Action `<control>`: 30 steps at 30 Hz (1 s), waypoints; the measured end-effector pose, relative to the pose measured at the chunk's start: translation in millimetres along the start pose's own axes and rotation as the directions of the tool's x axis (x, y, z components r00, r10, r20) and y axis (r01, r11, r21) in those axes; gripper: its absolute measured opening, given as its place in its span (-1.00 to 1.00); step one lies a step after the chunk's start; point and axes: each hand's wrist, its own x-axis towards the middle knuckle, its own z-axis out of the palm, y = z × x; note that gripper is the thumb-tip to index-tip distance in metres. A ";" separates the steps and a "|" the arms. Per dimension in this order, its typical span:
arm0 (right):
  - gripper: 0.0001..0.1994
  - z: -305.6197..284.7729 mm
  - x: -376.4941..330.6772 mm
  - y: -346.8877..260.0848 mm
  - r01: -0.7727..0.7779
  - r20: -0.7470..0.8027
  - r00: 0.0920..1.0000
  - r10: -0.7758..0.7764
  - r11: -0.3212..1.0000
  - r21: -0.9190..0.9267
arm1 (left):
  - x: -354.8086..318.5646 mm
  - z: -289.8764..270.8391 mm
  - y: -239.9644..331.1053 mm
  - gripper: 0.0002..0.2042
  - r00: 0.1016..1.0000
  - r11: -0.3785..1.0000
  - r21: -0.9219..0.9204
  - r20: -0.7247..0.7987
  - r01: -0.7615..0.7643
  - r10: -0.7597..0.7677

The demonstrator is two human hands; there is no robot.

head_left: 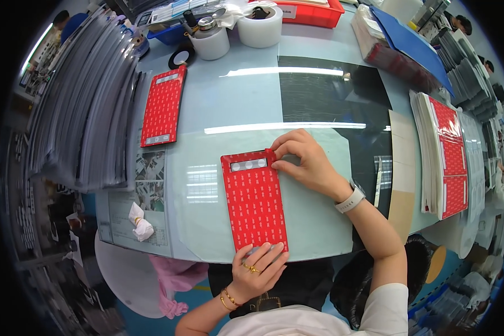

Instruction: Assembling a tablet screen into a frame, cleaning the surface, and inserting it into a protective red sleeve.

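A flat rectangular panel [255,204] covered in red printed film lies on the table in front of me. Near its far end is a clear window strip with round shapes in it. My left hand [259,267] rests on the panel's near end, its fingers stretched out flat over the edge. At the far right corner, my right hand [301,159] pinches a small red tab of the film between thumb and fingers. A second red-covered panel [163,106] lies farther off to the left, untouched.
A tall stack of grey sheets [84,106] stands at the left, and piled red-covered panels [448,157] at the right. Across the back are white film rolls [260,27], a metal-capped bottle [207,25] and a red bin [313,11]. Crumpled white tissue [141,223] lies near left.
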 end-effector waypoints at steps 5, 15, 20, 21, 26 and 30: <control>-0.84 1.4 -0.7 -0.4 -0.001 -0.010 1.000 0.001 1.000 -0.015 | -0.5 -0.1 -0.3 -0.66 1.000 1.000 -0.015 0.002 0.004 -0.004; -0.84 2.9 -0.8 -1.1 0.024 -0.026 0.999 -0.025 0.999 -0.038 | -1.5 0.1 0.0 -0.66 1.000 1.000 -0.016 -0.007 0.008 -0.009; -0.85 2.9 0.0 -1.6 0.024 -0.033 0.999 -0.025 0.999 -0.045 | -2.2 -0.2 -0.7 -0.65 1.000 1.000 -0.017 0.002 0.007 -0.007; -0.85 3.2 0.3 -1.7 0.025 -0.033 0.999 -0.026 0.999 -0.045 | -2.7 -0.3 -0.8 -0.65 1.000 1.000 -0.017 0.001 0.007 -0.007; -0.86 3.5 0.1 -1.1 0.022 -0.023 0.999 -0.023 0.999 -0.044 | -3.5 -0.1 -0.6 -0.66 1.000 1.000 -0.023 0.008 0.012 -0.012; -0.88 0.4 0.3 -1.1 0.037 -0.012 0.999 -0.037 0.998 -0.053 | -3.0 -0.5 -0.6 -0.65 1.000 1.000 -0.019 0.020 0.010 -0.010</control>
